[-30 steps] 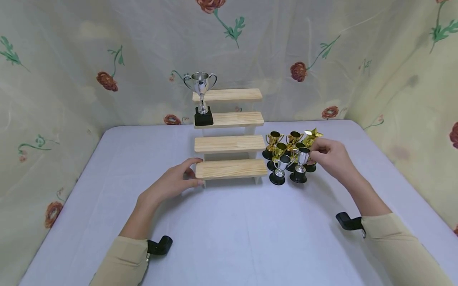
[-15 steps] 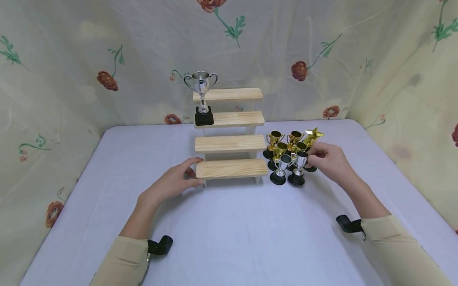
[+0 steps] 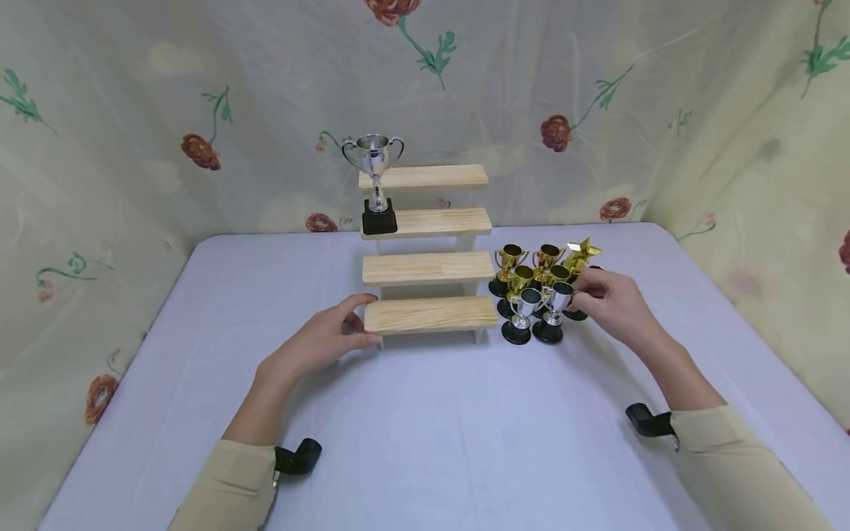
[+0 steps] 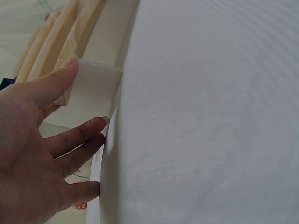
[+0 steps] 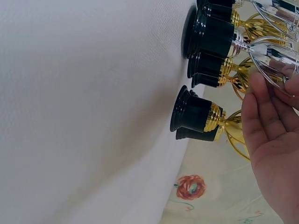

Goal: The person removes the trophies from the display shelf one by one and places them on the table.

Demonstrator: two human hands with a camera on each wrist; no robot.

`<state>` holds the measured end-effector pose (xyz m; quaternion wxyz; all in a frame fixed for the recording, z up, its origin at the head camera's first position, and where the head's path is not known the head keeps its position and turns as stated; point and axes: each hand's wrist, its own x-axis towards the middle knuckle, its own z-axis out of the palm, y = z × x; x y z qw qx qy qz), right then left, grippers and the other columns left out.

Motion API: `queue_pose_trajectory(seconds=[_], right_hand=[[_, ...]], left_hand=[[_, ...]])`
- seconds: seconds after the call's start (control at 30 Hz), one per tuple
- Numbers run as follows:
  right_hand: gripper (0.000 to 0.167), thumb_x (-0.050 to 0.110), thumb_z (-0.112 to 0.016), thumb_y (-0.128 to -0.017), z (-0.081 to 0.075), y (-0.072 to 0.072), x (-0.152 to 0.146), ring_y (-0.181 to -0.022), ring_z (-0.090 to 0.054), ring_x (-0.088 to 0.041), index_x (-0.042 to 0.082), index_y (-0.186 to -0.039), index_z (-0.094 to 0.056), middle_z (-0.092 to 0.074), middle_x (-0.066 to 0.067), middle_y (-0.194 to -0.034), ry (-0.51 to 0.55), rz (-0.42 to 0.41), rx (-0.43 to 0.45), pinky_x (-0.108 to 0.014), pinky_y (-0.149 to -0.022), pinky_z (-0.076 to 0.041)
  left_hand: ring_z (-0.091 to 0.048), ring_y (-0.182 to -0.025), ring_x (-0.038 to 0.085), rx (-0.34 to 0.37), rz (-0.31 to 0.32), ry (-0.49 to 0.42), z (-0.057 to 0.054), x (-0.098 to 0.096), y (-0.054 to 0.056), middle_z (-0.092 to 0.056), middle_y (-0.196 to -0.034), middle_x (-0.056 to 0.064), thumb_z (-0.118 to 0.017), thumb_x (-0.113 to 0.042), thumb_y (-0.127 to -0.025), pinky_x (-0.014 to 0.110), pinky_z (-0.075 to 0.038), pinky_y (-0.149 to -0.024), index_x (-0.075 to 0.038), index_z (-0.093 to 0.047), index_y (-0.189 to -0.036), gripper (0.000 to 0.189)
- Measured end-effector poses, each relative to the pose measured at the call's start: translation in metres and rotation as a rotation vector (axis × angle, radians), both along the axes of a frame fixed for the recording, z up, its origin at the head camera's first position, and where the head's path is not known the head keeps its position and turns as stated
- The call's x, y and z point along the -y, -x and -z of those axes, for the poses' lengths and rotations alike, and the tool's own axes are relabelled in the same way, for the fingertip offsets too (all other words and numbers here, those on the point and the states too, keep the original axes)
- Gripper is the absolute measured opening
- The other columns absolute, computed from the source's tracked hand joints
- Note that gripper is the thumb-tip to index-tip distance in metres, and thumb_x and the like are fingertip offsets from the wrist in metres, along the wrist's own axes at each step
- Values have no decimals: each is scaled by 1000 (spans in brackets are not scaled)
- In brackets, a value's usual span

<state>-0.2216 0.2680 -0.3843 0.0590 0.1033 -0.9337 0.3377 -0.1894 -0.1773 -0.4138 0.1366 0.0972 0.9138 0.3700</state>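
My left hand (image 3: 322, 339) holds the left end of the lowest step of a four-tier wooden display stand (image 3: 430, 316). In the left wrist view the thumb lies on the front of that board (image 4: 77, 39), the index finger is partly hidden behind it, and the other fingers stretch beside the white side support (image 4: 93, 88). My right hand (image 3: 617, 302) pinches a handle of a small silver trophy cup (image 3: 556, 302), upright on its black base. Beside it, to the left, is a matching silver trophy (image 3: 521, 313). Gold trophy cups (image 3: 510, 258) stand close behind.
A tall silver trophy cup (image 3: 375, 177) on a square black base stands at the left end of the third step. A gold star trophy (image 3: 581, 254) is at the back right of the group. White cloth covers the table (image 3: 432, 435); flowered fabric (image 3: 279, 110) hangs behind.
My right hand has shifted the pinched silver trophy slightly left and down, beside the other silver one. My left hand has stayed at the stand.
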Motion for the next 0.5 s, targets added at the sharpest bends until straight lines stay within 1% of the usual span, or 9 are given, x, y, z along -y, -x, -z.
queue_pose_trajectory(seconds=[0.27, 0.4, 0.5], right_hand=[[11, 4, -59, -86, -2, -2, -3, -70, -57, -14, 11, -79, -63, -70, -9, -79, -54, -30, -24, -27, -61, -44], [12, 2, -61, -84, -2, -3, -4, -70, -56, -14, 13, -78, -64, -68, -7, -78, -80, -33, -69, -26, -61, -45], [12, 2, -60, -84, -2, -3, -5, -70, -56, -15, 11, -81, -66, -69, -7, -79, -95, -38, -102, -25, -60, -45]], left_hand=[[-60, -94, 23, -6, 0, 9, 1, 1, 1, -65, -114, 5, -72, -46, -89, 33, -49, -74, -39, -39, -147, 67], [-60, -94, 23, -7, 3, 12, 1, 1, 1, -65, -114, 5, -72, -46, -89, 32, -49, -73, -40, -39, -146, 67], [-60, -94, 23, -11, 3, 9, 1, 0, 1, -65, -114, 5, -72, -47, -88, 32, -49, -73, -41, -39, -146, 66]])
